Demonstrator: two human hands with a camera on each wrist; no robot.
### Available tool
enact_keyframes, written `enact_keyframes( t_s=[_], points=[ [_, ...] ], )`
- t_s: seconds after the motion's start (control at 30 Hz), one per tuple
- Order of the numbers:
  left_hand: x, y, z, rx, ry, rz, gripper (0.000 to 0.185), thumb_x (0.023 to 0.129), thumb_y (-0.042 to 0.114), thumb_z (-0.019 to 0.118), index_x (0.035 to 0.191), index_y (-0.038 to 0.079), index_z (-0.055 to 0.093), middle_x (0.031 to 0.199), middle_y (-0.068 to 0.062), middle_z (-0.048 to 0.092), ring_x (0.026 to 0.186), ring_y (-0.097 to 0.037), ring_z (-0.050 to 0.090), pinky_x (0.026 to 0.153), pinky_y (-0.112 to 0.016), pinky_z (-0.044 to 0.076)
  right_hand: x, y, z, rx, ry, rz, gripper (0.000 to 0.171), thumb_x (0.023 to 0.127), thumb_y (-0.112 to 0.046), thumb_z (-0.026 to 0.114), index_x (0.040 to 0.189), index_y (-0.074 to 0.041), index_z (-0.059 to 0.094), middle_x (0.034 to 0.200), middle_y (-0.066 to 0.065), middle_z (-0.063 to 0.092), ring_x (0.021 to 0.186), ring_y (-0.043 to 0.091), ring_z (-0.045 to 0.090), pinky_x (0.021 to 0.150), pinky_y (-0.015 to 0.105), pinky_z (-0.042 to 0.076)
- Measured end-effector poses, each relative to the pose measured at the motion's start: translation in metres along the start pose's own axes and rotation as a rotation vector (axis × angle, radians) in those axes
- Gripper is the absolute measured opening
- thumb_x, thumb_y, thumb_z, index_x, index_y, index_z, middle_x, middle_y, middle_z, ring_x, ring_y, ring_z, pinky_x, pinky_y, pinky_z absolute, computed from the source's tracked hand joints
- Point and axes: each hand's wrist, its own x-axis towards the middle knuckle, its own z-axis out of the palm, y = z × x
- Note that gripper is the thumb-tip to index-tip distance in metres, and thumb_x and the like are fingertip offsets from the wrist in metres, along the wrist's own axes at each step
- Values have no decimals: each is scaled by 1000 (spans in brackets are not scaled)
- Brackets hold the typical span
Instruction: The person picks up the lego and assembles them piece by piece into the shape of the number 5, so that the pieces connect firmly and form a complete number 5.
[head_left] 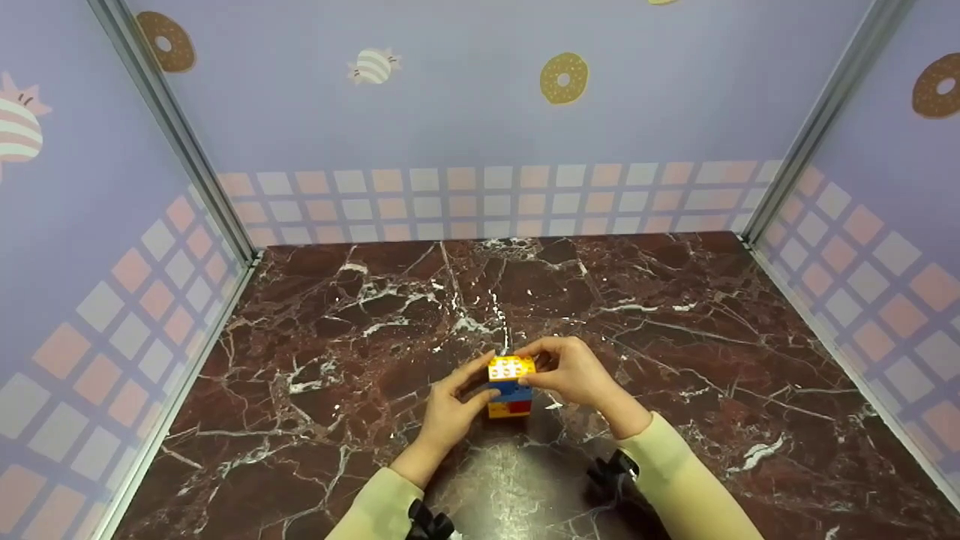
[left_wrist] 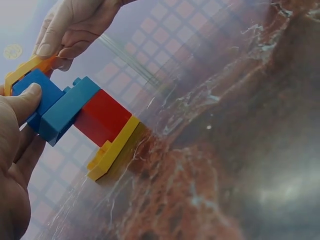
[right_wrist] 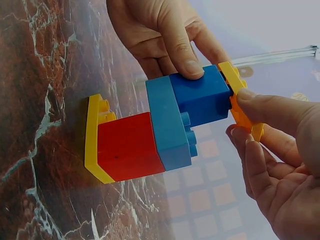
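Note:
A stack of toy building bricks stands upright on the table. At its foot is a yellow plate (right_wrist: 92,145) with bare studs at one end, under a red brick (right_wrist: 130,147). A light blue brick (right_wrist: 167,122) lies across the red one, its exposed studs showing, and a dark blue brick (right_wrist: 202,95) sits above. My left hand (head_left: 448,411) holds the dark blue brick, thumb on its near side. With thumb and fingers, my right hand (head_left: 574,373) pinches a second yellow plate (head_left: 511,367) at the top. A narrow gap shows between that plate and the dark blue brick.
Dark red marbled tabletop (head_left: 337,375) spreads around the stack. Patterned lilac panels (head_left: 480,112) enclose the back and both sides, with metal posts (head_left: 180,135) at the corners. Black wrist devices (head_left: 613,472) sit on both sleeves.

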Motion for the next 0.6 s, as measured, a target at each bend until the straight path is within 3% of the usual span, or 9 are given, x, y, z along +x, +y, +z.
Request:
enact_keyframes(
  t_s=[0.3,0.6],
  points=[
    [1,4,-1,-32,11,-95,53,87,4,79,136,-4,63,131,-20,70,116,-14,70,96,-31,61,2,-2,-2,-11,-23,41,33,80,-9,86,110,-1,77,88,13,75,70,9,60,63,17,54],
    [0,4,-1,-58,16,-115,51,87,2,79,135,0,65,128,-21,71,115,-16,71,95,-28,60,2,-1,0,-10,-23,11,31,82,-9,86,110,0,77,93,14,76,72,7,61,66,18,55]
  ],
)
